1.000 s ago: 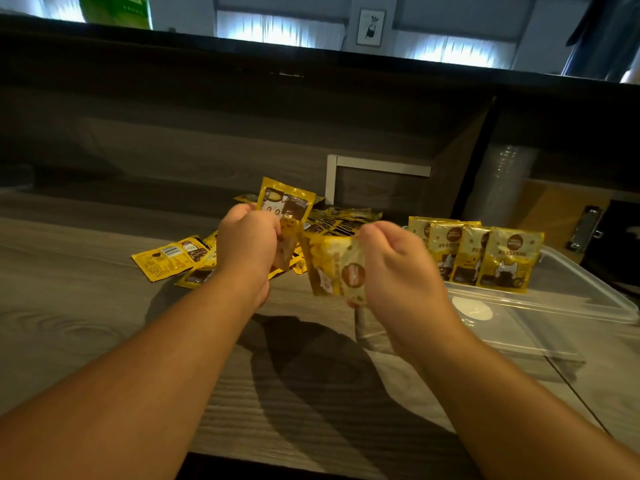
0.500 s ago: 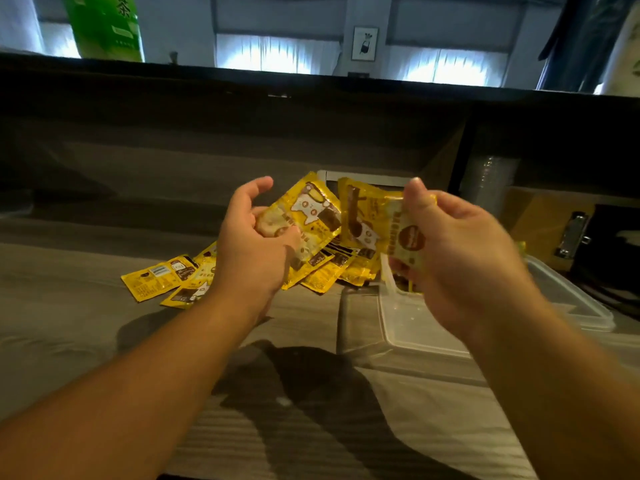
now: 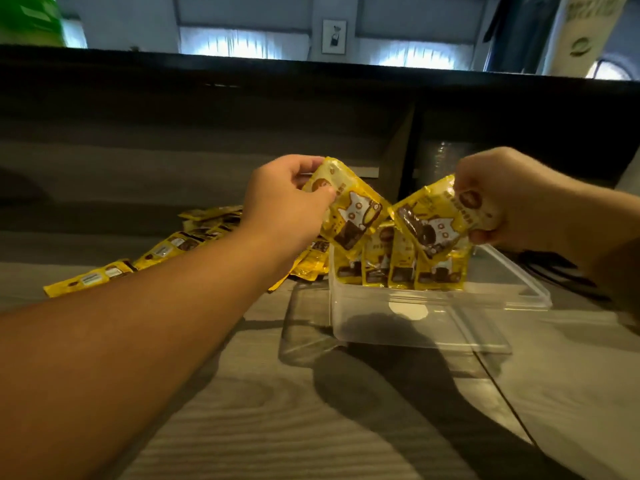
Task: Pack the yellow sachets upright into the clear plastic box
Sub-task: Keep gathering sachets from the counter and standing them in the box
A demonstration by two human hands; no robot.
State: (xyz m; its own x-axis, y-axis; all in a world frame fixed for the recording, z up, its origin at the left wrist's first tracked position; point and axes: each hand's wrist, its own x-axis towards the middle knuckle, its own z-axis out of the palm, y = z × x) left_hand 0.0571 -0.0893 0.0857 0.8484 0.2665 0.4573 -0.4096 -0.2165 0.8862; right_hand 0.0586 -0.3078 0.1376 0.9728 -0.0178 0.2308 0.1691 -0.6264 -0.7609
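Each hand pinches one yellow sachet by its top: left hand (image 3: 287, 199) holds the left sachet (image 3: 349, 213), right hand (image 3: 491, 199) the right sachet (image 3: 433, 220), both tilted above the clear plastic box (image 3: 374, 323). They should straighten upright first (my guess), then drop against the standing row (image 3: 398, 268).

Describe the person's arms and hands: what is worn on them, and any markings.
Both forearms are bare as far as the frame shows: no sleeves, watch, bracelet or gloves. The left hand and right hand show no rings or markings that I can make out, though most fingers are partly hidden.
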